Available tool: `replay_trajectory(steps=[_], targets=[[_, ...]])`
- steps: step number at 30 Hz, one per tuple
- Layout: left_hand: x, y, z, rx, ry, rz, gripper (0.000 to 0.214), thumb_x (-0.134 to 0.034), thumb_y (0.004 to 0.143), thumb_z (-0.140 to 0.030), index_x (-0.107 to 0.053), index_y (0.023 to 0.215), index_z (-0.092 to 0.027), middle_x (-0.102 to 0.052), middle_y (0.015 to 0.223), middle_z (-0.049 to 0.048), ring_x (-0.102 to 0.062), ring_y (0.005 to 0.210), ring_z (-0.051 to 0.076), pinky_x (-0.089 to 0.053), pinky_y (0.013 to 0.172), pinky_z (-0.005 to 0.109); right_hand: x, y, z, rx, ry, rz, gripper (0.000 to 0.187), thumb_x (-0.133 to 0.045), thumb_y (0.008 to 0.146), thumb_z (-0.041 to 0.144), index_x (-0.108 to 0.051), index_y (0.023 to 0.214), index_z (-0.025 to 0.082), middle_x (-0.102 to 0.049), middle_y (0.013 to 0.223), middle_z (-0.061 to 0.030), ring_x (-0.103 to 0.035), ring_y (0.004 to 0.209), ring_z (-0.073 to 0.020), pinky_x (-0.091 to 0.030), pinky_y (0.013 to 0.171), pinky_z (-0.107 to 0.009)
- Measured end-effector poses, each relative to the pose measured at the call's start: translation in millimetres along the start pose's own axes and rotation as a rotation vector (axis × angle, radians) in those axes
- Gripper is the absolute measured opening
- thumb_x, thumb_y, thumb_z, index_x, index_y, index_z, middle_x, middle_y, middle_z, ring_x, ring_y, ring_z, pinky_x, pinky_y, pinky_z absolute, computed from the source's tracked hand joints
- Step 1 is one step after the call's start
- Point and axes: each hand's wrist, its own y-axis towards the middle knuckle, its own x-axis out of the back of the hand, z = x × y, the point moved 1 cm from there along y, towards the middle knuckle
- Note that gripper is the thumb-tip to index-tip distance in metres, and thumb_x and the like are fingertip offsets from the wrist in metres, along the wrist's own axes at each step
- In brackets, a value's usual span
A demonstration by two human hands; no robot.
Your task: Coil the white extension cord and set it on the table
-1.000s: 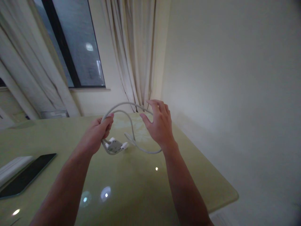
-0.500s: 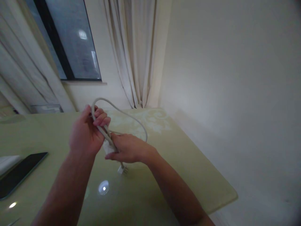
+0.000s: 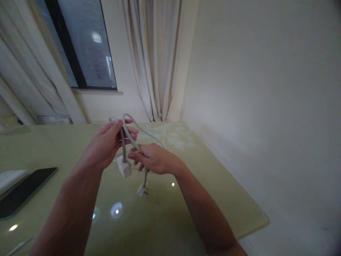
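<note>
A pale grey power cord [image 3: 145, 132] is looped between my two hands above the table. My left hand [image 3: 109, 140] pinches the cord between thumb and fingers near the top of the loop. From that grip a strand runs down to a white block-shaped end [image 3: 124, 167], which hangs below. My right hand [image 3: 153, 158] closes on another strand, lower and to the right. Beneath it dangles a white plug [image 3: 143, 189] with metal prongs. Part of the cord is hidden behind my hands.
The glossy pale green table [image 3: 213, 199] ends at a wall [image 3: 266, 106] on the right. At left lie a dark flat tablet-like panel [image 3: 29, 190] and a white object [image 3: 10, 179]. Curtains [image 3: 154, 57] and a window [image 3: 87, 42] are behind.
My left hand has turned and shifted slightly right. My right hand has come off the white block, which now hangs free, and holds the plug's strand. The plug has moved slightly right.
</note>
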Motion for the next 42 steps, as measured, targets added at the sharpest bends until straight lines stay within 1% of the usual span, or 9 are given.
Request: replay_trajectory(steps=[10, 13, 16, 21, 26, 29, 33, 38, 42], targets=[[-30.2, -7.6, 19.0, -0.071, -0.147, 0.122, 0.024, -0.066, 0.100, -0.031, -0.078, 0.108, -0.012, -0.082, 0.102, 0.0129, -0.077, 0.095, 0.020, -0.059, 0.090, 0.030, 11.1, 2.0, -7.5, -0.074, -0.012, -0.377, 0.058, -0.045, 0.107, 0.067, -0.066, 0.085, 0.017, -0.061, 0.064, 0.0002, -0.064, 0.061, -0.0136, -0.049, 0.061, -0.025], [-37.4, -9.1, 22.3, -0.092, -0.172, 0.141, 0.023, -0.073, 0.096, -0.035, -0.078, 0.103, -0.014, -0.082, 0.104, 0.0134, -0.075, 0.108, 0.024, -0.057, 0.100, 0.036, 10.1, 6.0, -14.5, 0.006, -0.011, -0.541, 0.048, -0.051, 0.107, 0.062, -0.072, 0.112, 0.019, -0.073, 0.085, -0.0040, -0.072, 0.086, -0.0192, -0.054, 0.081, -0.032], [-41.2, -10.5, 24.6, -0.102, -0.194, 0.154, 0.023, -0.078, 0.091, -0.037, -0.078, 0.097, -0.015, -0.081, 0.102, 0.0132, -0.075, 0.113, 0.028, -0.057, 0.101, 0.040, 9.1, 7.8, -17.0, 0.024, 0.129, -0.596, 0.064, -0.067, 0.099, 0.058, -0.051, 0.152, 0.025, -0.076, 0.121, -0.0073, -0.072, 0.113, -0.0238, -0.054, 0.101, -0.040], [-42.6, -9.6, 31.4, -0.092, -0.144, 0.143, 0.026, -0.081, 0.086, -0.038, -0.078, 0.097, -0.015, -0.081, 0.097, 0.0113, -0.074, 0.107, 0.027, -0.056, 0.099, 0.039, 8.8, 4.8, -12.7, 0.017, 0.336, -0.567, 0.089, -0.070, 0.094, 0.065, -0.036, 0.163, 0.019, -0.067, 0.139, -0.0146, -0.065, 0.128, -0.0263, -0.050, 0.113, -0.044], [-43.0, -5.8, 34.8, -0.143, -0.125, 0.057, 0.022, -0.082, 0.083, -0.037, -0.073, 0.086, -0.017, -0.076, 0.087, 0.0065, -0.072, 0.094, 0.022, -0.056, 0.090, 0.034, 8.4, 5.1, -11.7, 0.044, 0.255, -0.603, 0.079, -0.061, 0.093, 0.078, -0.056, 0.148, 0.020, -0.062, 0.142, -0.0161, -0.059, 0.132, -0.0269, -0.046, 0.115, -0.044], [-43.6, -7.2, 33.9, -0.100, -0.102, 0.060, 0.024, -0.077, 0.084, -0.039, -0.065, 0.078, -0.018, -0.064, 0.072, 0.0005, -0.063, 0.070, 0.015, -0.054, 0.071, 0.027, 11.5, 8.6, -17.5, 0.061, 0.258, -0.526, 0.071, -0.047, 0.095, 0.084, -0.073, 0.109, 0.019, -0.071, 0.109, -0.0097, -0.066, 0.108, -0.0225, -0.051, 0.101, -0.039], [-47.7, -16.2, 31.9, 0.009, 0.181, 0.207, 0.038, -0.060, 0.096, -0.050, -0.050, 0.072, -0.022, -0.037, 0.056, -0.0074, -0.032, 0.045, 0.010, -0.028, 0.044, 0.024, 16.6, 11.6, -26.8, -0.013, 0.549, -0.477, 0.065, -0.055, 0.094, 0.080, -0.067, 0.076, 0.019, -0.065, 0.073, -0.0015, -0.064, 0.080, -0.0178, -0.053, 0.086, -0.033], [-54.4, -26.6, 25.3, -0.358, 0.722, 0.278, 0.045, -0.048, 0.103, -0.050, -0.055, 0.070, -0.021, -0.054, 0.064, -0.0001, -0.047, 0.058, 0.015, -0.032, 0.055, 0.030, 20.7, 6.9, -16.2, -0.033, 0.995, -0.403, 0.037, -0.072, 0.097, 0.052, -0.074, 0.084, 0.017, -0.073, 0.078, -0.0028, -0.069, 0.082, -0.0167, -0.054, 0.086, -0.029], [-53.7, -26.8, 25.9, -0.433, 0.894, 0.327, 0.056, -0.040, 0.106, -0.057, -0.050, 0.064, -0.021, -0.050, 0.056, -0.0012, -0.043, 0.053, 0.015, -0.026, 0.055, 0.032, 38.9, -5.3, -8.4, -0.060, 1.404, -0.510, 0.029, -0.061, 0.107, 0.034, -0.067, 0.082, 0.020, -0.075, 0.083, -0.0002, -0.071, 0.081, -0.0128, -0.058, 0.090, -0.028]])
